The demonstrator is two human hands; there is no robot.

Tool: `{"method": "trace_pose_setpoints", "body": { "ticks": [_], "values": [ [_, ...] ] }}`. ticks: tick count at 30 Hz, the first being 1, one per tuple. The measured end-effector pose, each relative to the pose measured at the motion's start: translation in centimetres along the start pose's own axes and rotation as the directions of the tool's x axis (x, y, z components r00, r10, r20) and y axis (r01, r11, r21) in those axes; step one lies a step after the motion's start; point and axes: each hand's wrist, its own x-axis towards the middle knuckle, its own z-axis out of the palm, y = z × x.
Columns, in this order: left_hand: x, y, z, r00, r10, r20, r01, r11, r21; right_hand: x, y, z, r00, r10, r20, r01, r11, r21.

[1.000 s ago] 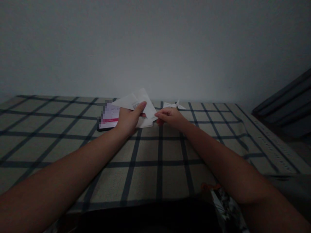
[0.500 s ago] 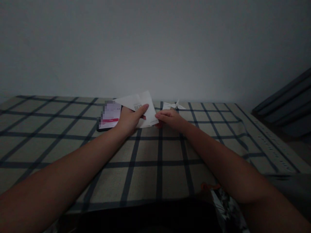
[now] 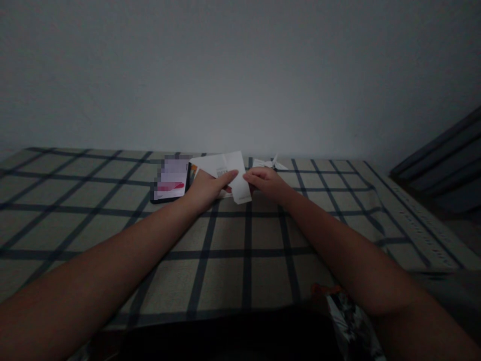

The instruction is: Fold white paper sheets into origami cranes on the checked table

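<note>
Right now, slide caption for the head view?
Left hand holds printed white paper, right hand at its edge, over checked cloth; lit-screen device to the left.

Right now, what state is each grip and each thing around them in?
Checked cloth: spread, rippled at right.
White paper: folded, held.
Left grip: closed on the paper.
Right grip: fingertips closed at the paper's edge.
Device: screen lit, partly pixelated.
Small paper piece: folded, on the cloth.
</note>
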Motion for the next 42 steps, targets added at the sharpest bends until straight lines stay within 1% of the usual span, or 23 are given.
{"method": "trace_pose_setpoints", "body": {
  "ticks": [5,9,13,18,21,26,31,35,39,42],
  "values": [
    [0.0,0.1,0.0,1.000,-0.012,0.018,0.012,1.000,-0.016,0.0,-0.3,-0.1,0.999,-0.043,-0.013,0.041,0.990,-0.137],
    [0.0,0.0,-0.1,0.999,-0.004,0.038,0.004,1.000,0.007,-0.1,-0.2,0.0,0.998,-0.053,-0.033,0.046,0.984,-0.171],
    [0.1,-0.2,-0.2,0.999,-0.031,0.022,0.030,0.999,0.023,-0.1,-0.4,0.1,0.997,-0.063,-0.039,0.058,0.993,-0.107],
    [0.1,-0.5,-0.5,0.995,-0.060,0.075,0.056,0.997,0.048,-0.1,-1.0,0.1,0.997,-0.005,-0.078,0.008,0.999,0.044],
    [0.1,-0.6,-0.5,0.993,-0.059,0.099,0.051,0.995,0.085,-0.1,-1.1,0.1,0.996,0.007,-0.089,-0.003,0.999,0.050],
    [0.0,-0.5,-0.5,0.994,-0.075,0.078,0.068,0.994,0.080,-0.1,-0.8,0.2,0.995,0.015,-0.101,-0.009,0.998,0.061],
    [-0.1,0.0,-0.7,0.988,-0.020,0.156,0.003,0.994,0.109,-0.1,-0.6,0.3,0.995,0.024,-0.101,-0.011,0.992,0.126],
    [-0.3,0.3,-0.8,0.987,-0.024,0.156,-0.002,0.987,0.163,-0.2,-0.8,0.2,0.992,0.035,-0.121,-0.018,0.991,0.136],
    [-0.1,0.2,-0.9,0.983,-0.004,0.181,-0.022,0.990,0.140,-0.2,-0.8,0.3,0.991,0.024,-0.130,-0.004,0.988,0.152],
    [0.1,0.0,-1.0,0.978,0.004,0.210,-0.033,0.990,0.138,-0.2,-0.7,0.3,0.987,0.022,-0.158,0.003,0.987,0.158]
  ]
}}
